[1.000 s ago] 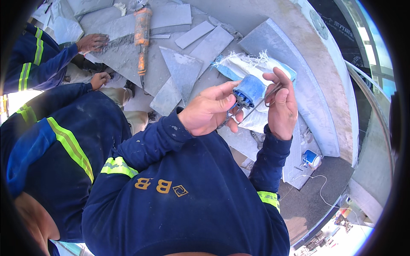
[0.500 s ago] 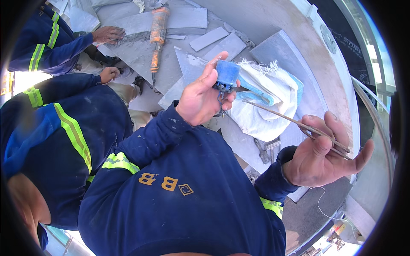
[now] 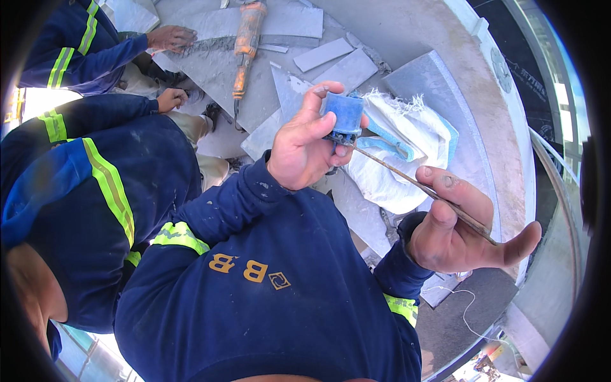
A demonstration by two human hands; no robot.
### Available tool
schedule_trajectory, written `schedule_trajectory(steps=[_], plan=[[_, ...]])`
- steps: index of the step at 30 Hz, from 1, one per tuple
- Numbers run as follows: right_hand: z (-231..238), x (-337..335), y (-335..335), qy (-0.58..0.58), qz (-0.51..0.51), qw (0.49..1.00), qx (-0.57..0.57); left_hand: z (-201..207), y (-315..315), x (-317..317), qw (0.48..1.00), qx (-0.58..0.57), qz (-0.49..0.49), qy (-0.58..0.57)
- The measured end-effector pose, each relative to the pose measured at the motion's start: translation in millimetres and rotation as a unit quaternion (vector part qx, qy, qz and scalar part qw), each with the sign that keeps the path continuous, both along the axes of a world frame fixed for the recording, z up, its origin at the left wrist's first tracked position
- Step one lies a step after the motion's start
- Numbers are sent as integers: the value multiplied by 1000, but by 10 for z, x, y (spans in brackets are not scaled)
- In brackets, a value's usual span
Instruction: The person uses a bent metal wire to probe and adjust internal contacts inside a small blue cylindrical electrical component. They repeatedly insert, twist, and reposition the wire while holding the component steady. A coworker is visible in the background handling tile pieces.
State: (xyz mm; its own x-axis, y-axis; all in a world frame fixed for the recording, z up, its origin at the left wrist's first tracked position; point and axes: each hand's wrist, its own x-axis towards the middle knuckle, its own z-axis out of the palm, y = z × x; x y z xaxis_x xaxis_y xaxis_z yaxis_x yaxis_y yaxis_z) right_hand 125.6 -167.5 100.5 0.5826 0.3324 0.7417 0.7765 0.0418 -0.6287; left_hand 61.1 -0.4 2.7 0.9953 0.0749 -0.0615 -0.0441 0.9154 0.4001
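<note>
My left hand [image 3: 305,137] is closed around a blue cylindrical plastic fitting [image 3: 344,113], which looks like an electrical plug with dark metal parts on its lower end. Between the bent fingers of my right hand [image 3: 468,226] is a thin, rusty metal rod [image 3: 407,179], its little finger stretched away. The rod slants up to the left, and its far tip meets the underside of the blue plug, close to my left fingertips. Exactly where the tip touches cannot be made out.
A white woven sack [image 3: 407,153] with a frayed edge lies behind my hands on grey stone slabs [image 3: 436,95]. An orange power tool [image 3: 248,38] rests farther back. At left are co-workers in navy sleeves, one hand [image 3: 172,38] on a slab. A curved wall runs along the right.
My right hand has moved left and turned, bringing the rod's tip from a small gap beside the blue plug up to its underside. The plug has shifted slightly right.
</note>
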Motion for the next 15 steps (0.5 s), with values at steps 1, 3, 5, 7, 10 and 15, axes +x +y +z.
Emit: schedule_trajectory(steps=[1, 3, 5, 7, 10, 15], plan=[[12, -49, 58, 9, -6, 1000, 14, 2, 1, 1, 1000, -2, -5, -1], [9, -69, 85, 15, -1, 999, 33, 3, -1, -2, 1000, -12, -16, 9], [-21, -46, 82, 11, 22, 999, 46, 9, 1, 1, 1000, -17, -24, 10], [-52, -20, 74, 5, 45, 997, 59, 12, 3, 3, 999, -18, -30, 1], [-63, 17, 57, -2, 68, 996, 57, -14, 0, 5, 1000, -5, -29, -7], [-101, -3, 55, -38, 72, 996, 45, 13, -5, 16, 999, 29, -25, 1]])
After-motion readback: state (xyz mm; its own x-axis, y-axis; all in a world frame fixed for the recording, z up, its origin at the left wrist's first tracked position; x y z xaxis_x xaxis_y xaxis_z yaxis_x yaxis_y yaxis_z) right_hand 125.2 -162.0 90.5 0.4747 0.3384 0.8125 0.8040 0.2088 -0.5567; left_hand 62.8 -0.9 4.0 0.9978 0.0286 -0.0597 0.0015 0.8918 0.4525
